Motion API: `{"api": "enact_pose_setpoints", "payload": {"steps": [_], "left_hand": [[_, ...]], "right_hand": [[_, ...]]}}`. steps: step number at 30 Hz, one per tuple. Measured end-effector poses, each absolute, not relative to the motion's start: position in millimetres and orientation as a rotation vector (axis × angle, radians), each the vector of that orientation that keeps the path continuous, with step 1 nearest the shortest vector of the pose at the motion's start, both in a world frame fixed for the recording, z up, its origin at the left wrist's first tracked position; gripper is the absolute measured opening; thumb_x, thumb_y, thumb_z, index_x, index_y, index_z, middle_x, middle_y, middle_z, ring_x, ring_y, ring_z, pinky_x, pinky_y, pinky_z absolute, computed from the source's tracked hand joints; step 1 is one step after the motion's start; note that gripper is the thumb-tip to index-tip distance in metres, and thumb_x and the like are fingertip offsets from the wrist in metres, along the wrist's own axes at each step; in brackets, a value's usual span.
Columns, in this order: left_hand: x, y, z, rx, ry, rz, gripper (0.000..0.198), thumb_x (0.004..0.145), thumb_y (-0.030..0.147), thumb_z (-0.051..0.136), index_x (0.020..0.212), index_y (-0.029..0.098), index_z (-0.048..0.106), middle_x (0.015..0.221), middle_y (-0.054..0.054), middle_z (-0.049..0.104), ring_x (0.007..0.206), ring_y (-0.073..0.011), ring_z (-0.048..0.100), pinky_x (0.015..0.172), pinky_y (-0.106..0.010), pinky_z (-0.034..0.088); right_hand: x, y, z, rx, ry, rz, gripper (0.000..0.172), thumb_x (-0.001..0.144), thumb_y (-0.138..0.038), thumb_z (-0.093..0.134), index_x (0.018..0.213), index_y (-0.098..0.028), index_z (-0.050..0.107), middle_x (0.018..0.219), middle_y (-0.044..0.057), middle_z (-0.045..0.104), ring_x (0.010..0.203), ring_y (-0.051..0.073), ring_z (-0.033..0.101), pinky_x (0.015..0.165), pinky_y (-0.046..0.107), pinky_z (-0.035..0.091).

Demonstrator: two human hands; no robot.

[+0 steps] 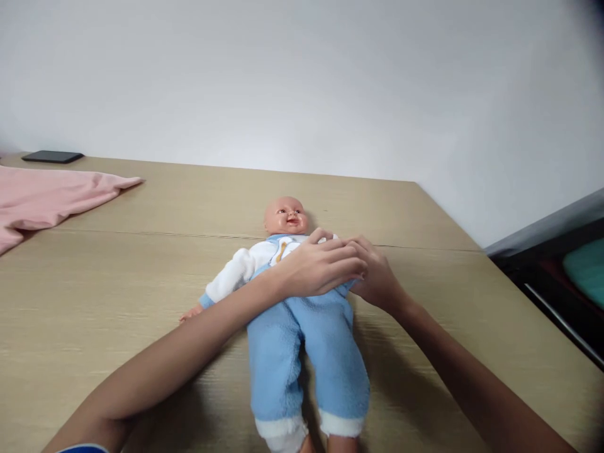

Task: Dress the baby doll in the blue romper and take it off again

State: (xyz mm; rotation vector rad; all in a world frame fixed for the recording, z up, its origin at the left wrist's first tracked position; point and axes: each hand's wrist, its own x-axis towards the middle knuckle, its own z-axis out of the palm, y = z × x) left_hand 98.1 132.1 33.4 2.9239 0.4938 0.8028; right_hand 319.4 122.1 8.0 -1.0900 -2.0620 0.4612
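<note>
A baby doll [302, 340] in a blue fleece suit with white sleeves lies face up on the wooden table [117, 296], head pointing away from me. My left hand [318, 267] reaches across the doll's chest, fingers together and curled over its far side. My right hand [375, 274] meets it at the doll's right-hand side, fingers closed on the doll's arm or sleeve, which is hidden beneath both hands. The doll's other arm [226, 280] lies stretched out to the left on the table.
A pink cloth [42, 198] lies at the table's far left. A dark phone [51, 156] rests near the back left corner by the white wall. Past the table's right edge stands dark furniture with a teal cushion [585, 267].
</note>
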Motion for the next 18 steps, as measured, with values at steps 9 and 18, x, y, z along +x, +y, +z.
{"api": "enact_pose_setpoints", "payload": {"steps": [9, 18], "left_hand": [[99.6, 151.3, 30.7, 2.036, 0.638, 0.956, 0.023, 0.107, 0.042, 0.067, 0.116, 0.021, 0.062, 0.104, -0.005, 0.073, 0.096, -0.0209, 0.070, 0.085, -0.033, 0.054], [101.2, 143.3, 22.9, 2.398, 1.012, 0.847, 0.023, 0.102, 0.038, 0.068, 0.115, 0.020, 0.065, 0.118, -0.013, 0.074, 0.110, -0.0308, 0.070, 0.100, -0.045, 0.054]], "right_hand": [[340.0, 94.2, 2.1, -1.001, -1.726, 1.261, 0.024, 0.097, -0.050, 0.078, 0.111, -0.030, 0.081, 0.134, 0.008, 0.074, 0.135, 0.032, 0.068, 0.117, 0.050, 0.056], [297.1, 95.3, -32.7, -1.109, -0.979, 1.383, 0.042, 0.084, -0.060, 0.084, 0.102, -0.029, 0.061, 0.094, 0.001, 0.074, 0.082, 0.021, 0.070, 0.076, 0.035, 0.062]]}}
